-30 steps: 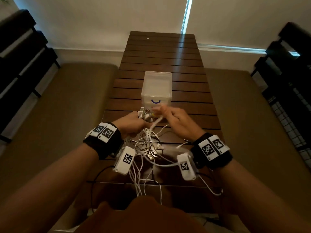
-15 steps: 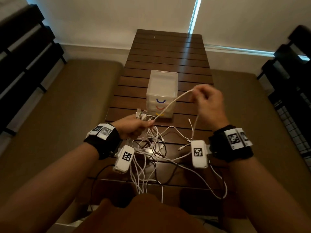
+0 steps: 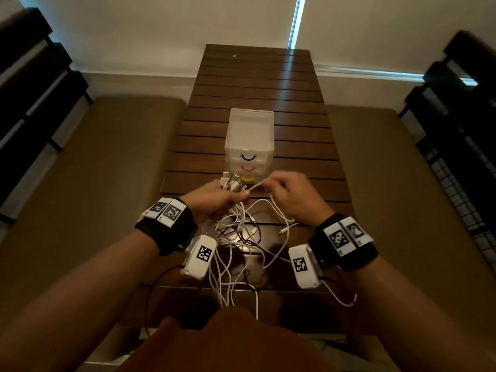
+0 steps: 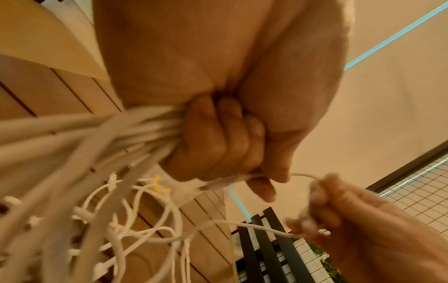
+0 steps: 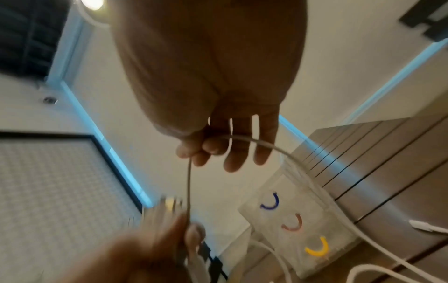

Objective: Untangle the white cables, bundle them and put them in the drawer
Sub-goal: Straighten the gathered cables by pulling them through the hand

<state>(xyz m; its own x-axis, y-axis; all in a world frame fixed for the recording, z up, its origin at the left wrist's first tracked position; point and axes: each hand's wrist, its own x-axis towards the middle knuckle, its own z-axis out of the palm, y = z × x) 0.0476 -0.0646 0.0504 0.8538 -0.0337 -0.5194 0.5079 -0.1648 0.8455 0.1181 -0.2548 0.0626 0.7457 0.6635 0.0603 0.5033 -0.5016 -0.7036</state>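
Returning from its raised pull, right hand (image 3: 292, 196) pinches one white cable (image 3: 256, 186) beside left hand (image 3: 214, 201), fisted around gathered cable ends (image 3: 232, 182); untangling continues near table's (image 3: 308, 157) front edge.

slatted wooden table (image 3: 257, 84) | tan benches (image 3: 112, 167) both sides | pale wall (image 3: 161, 28) | dim light

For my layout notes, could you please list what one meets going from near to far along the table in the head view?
Loose white cables hanging over the near edge → left hand gripping the gathered cable ends, and right hand pinching one cable → clear drawer unit → bare slatted table.
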